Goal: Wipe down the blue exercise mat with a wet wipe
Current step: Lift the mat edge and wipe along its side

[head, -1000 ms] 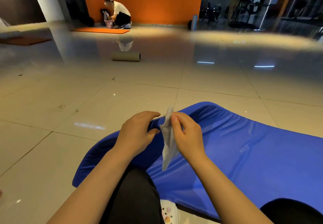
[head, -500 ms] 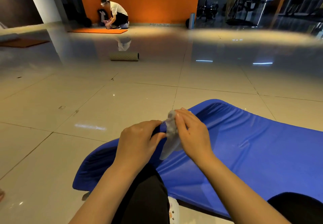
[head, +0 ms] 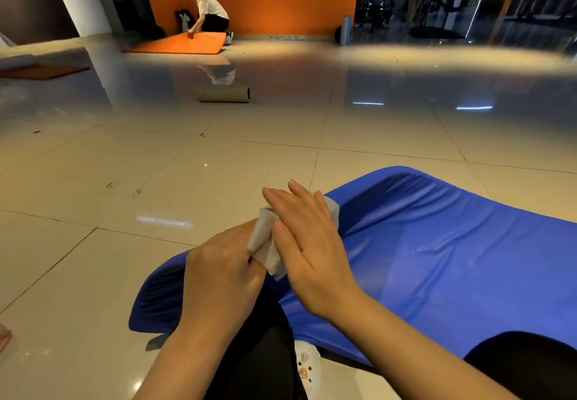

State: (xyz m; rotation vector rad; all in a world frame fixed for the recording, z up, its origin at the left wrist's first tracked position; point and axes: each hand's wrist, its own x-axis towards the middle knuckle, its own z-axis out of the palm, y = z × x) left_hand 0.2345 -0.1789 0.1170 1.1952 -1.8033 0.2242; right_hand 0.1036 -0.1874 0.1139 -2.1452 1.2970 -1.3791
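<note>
White folded wet wipe (head: 265, 245) is pinched in the left hand (head: 223, 270) grip, flattened under the open right hand (head: 307, 237) — held above the glossy blue padded exercise mat (head: 437, 262) edge. Wiping judged barely begun.

A single head-worn wide-angle camera looks forward and down, close above a blue mat (head: 437, 259), with tiled floor (head: 125, 212) stretching beyond.
</note>
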